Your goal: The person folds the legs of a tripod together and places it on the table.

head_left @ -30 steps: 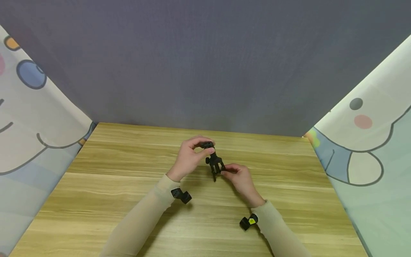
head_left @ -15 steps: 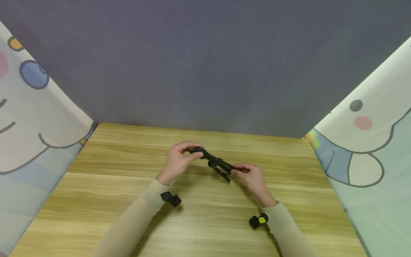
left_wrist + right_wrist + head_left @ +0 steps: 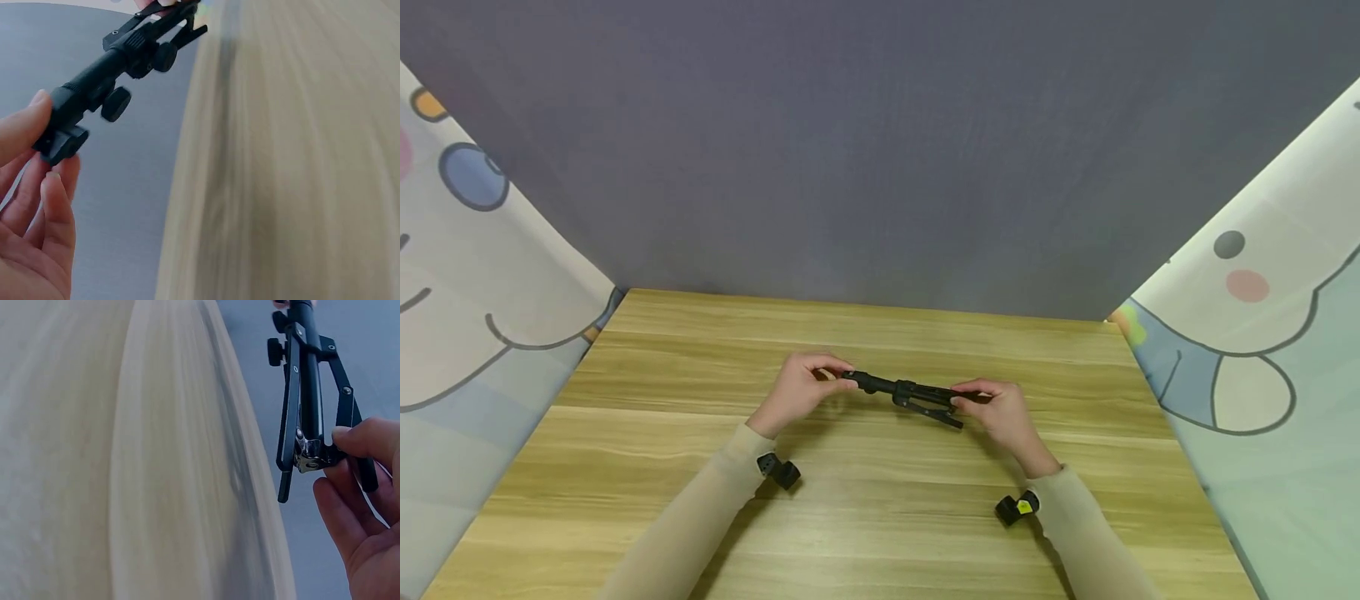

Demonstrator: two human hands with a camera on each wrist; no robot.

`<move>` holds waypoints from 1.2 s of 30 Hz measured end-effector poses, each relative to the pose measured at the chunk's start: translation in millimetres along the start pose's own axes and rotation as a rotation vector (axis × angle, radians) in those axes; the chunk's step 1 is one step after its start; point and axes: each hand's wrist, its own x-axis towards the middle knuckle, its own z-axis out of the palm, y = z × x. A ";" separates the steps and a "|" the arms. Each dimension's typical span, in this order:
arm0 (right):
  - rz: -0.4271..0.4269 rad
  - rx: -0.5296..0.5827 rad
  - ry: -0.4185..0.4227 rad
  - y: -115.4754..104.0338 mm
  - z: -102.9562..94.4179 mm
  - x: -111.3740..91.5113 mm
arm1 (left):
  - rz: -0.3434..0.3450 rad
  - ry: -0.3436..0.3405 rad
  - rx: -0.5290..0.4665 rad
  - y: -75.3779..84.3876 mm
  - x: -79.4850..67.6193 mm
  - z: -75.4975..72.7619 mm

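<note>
A small black tripod [image 3: 884,386] is held lengthwise between my two hands, above the wooden table. My left hand [image 3: 801,385] pinches its head end between thumb and fingers. Two knobs stick out along its column [image 3: 100,72] in the left wrist view. At the leg end, my right hand [image 3: 1004,414] pinches one leg with thumb and fingers. The right wrist view shows the legs [image 3: 289,419] partly spread around the centre tube, with a shiny metal joint [image 3: 308,454] at the tube's bottom.
The wood-grain table [image 3: 880,517] spreads under both arms. A dark grey wall panel [image 3: 880,167] rises behind its far edge. Cartoon-printed cloths [image 3: 1262,333] stand at the left and right. A small black camera is strapped on each wrist.
The tripod has swung from steeply tilted to nearly level, lying left to right. My left hand has moved left and down, my right hand to the right.
</note>
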 end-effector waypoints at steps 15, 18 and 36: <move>0.077 -0.039 -0.058 10.8 2.3 1.8 | -0.137 -0.039 0.181 -15.2 -3.5 1.1; 0.094 -0.008 -0.066 14.0 3.2 1.0 | -0.160 -0.041 0.179 -16.8 -4.0 2.5; 0.080 0.248 -0.081 12.3 6.6 -5.1 | -0.145 -0.095 0.244 -24.1 -11.1 -1.3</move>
